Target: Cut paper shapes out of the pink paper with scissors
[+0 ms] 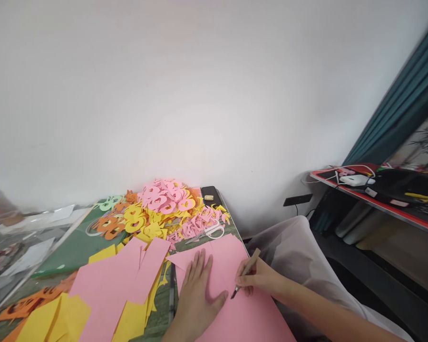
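A sheet of pink paper [242, 313] lies on the table in front of me. My left hand [199, 292] rests flat on it with the fingers stretched out. In my right hand [257, 278] is a craft knife [249, 263] with a tan handle, its dark tip down at the pink sheet, just right of my left thumb. Whether the tip is cutting cannot be made out. Beyond the sheet lie white-handled scissors [214, 230] and a heap of pink scraps [199, 222].
Pink cut-outs [169, 194] are piled by the wall, beside yellow cut-outs [134, 218] and orange ones [110, 225]. A black phone [217, 195] lies at the back. More pink paper [107, 280] and yellow paper [53, 320] cover the left. A red-edged desk [378, 203] stands right.
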`<state>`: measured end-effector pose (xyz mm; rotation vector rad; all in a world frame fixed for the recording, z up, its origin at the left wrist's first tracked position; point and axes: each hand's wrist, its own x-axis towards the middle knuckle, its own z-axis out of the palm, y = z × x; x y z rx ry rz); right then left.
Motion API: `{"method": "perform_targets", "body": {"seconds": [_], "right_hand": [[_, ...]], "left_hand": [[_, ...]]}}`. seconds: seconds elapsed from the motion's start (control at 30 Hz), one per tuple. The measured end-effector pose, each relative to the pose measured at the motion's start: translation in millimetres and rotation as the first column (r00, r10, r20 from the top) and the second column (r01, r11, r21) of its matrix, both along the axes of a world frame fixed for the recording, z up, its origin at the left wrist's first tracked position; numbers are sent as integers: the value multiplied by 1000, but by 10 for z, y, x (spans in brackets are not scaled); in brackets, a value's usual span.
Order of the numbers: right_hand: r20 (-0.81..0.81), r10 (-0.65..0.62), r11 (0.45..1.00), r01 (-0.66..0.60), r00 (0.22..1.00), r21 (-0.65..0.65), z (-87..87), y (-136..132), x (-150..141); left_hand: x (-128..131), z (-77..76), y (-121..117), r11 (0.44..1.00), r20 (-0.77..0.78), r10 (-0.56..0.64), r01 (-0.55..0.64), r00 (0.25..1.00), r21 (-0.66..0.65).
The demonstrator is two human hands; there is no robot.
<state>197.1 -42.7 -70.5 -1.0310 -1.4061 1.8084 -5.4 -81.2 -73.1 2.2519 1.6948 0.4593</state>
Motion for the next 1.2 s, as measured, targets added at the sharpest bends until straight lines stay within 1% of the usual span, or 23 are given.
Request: {"method": "perform_targets", "body": {"seconds": [0.17,0.43,0.63,0.8,0.87,1.0,1.1,1.2], "right_hand": [[-11,-5,1000,5,1000,17,-53,4,-2],[10,-85,996,84,996,35,-73,30,-10],[22,-26,999,25,999,37,-39,1,-22],[-14,-100,992,101,995,70,-49,12,-43],[-15,-84,995,85,996,59,-40,8,-45],[19,-11,999,10,1000,42,1,-16,-46],[20,-11,998,10,1000,67,23,-30,-51],[13,-41,996,40,999,84,17,-22,-57]], "left_hand": [[-1,10,5,1000,-19,-4,3,1000,-26],[-7,3,15,1000,-5,-17,17,1000,-14],[-9,-2,18,1000,6,-16,16,1000,-27],[-11,16,16,999,-20,-16,15,1000,-34],[-11,22,16,999,-26,-17,16,1000,-36],[-7,31,12,999,-22,-15,14,1000,-41],[-10,37,10,999,-4,-22,21,1000,-46],[-20,50,13,998,21,-36,37,999,-56]]}}
